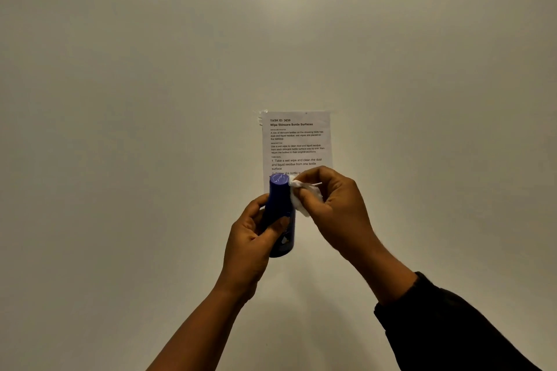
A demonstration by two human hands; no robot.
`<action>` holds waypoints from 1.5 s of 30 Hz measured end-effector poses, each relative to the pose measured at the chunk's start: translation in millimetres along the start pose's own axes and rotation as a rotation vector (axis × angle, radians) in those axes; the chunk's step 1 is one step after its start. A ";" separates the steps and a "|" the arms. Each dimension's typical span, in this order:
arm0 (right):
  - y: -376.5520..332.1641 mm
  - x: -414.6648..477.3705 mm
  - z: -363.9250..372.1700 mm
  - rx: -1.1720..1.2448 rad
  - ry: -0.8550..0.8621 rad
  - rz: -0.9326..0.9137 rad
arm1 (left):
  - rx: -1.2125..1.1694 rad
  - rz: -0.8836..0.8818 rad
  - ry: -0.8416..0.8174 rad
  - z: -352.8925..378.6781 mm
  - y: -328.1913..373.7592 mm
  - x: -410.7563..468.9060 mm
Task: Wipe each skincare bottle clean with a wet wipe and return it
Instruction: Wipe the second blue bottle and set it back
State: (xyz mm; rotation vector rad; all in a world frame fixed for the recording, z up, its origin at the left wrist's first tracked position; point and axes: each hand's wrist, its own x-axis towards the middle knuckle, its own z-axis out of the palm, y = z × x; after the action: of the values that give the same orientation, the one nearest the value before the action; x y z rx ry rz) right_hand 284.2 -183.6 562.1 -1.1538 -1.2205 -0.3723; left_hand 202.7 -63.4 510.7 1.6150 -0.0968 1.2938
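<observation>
One blue bottle (279,214) is held upright in mid-air at the centre of the scene, cap (279,180) up, before a printed sheet (297,141) on the far wall (120,99). Gripping its lower body is the left hand (250,238); to its right, the right hand (334,205) pinches a bunched wet wipe (301,196) against the neck. Too hard a rub could likely twist the bottle loose from that one-handed grip.

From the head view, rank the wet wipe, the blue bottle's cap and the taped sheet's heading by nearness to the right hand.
1. Wet wipe: pinched in the right hand itself.
2. Blue bottle's cap: just left of the wipe, touching it.
3. Sheet's heading: on the wall, above and behind the hand.
</observation>
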 end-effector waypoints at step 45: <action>-23.1 7.2 -11.1 -0.707 -0.063 -0.460 | 0.179 0.114 0.046 8.0 3.0 -9.3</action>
State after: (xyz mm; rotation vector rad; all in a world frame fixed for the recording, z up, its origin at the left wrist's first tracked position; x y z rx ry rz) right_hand 275.2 -200.5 580.6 -1.4699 -1.4577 -1.1921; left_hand 202.4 -75.2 506.3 1.7507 -0.0466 1.4603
